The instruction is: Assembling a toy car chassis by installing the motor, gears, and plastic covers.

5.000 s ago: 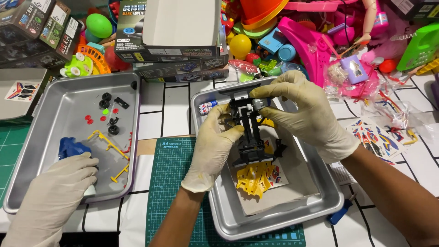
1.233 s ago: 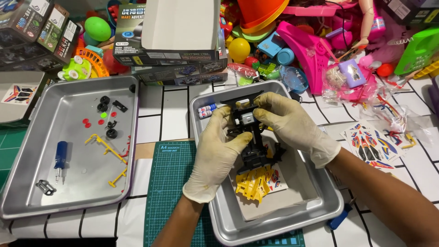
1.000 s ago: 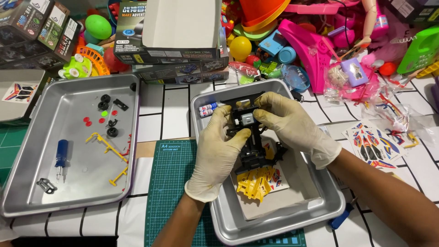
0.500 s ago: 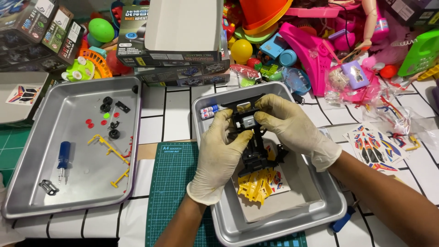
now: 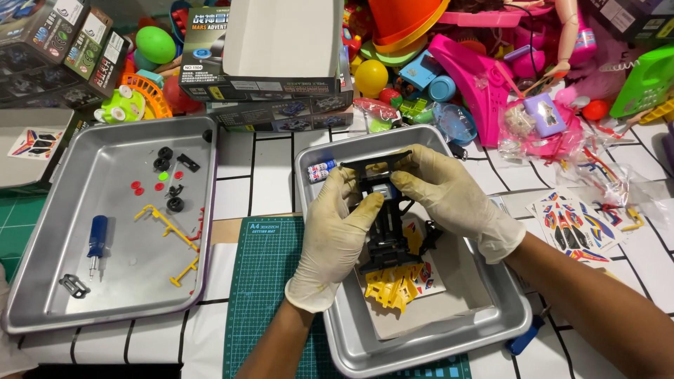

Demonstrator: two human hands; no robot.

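Black toy car chassis [image 5: 382,210] sits in both gloved hands above the right metal tray [image 5: 505,319]. Left hand [image 5: 337,235] and right hand [image 5: 446,200] each keep a grip clamped on its upper end, fingers pressed around a small grey part, nearly as a second ago. Five seconds back another gloved hand reached into the left tray [image 5: 42,267]; now a blue screwdriver [image 5: 96,242] lies there.

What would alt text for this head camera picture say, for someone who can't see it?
Two gloved hands, left hand and right hand, hold a black toy car chassis over a metal tray with yellow parts in it. A second tray to the left holds a blue screwdriver and small wheels; colourful toys crowd the back of the table.
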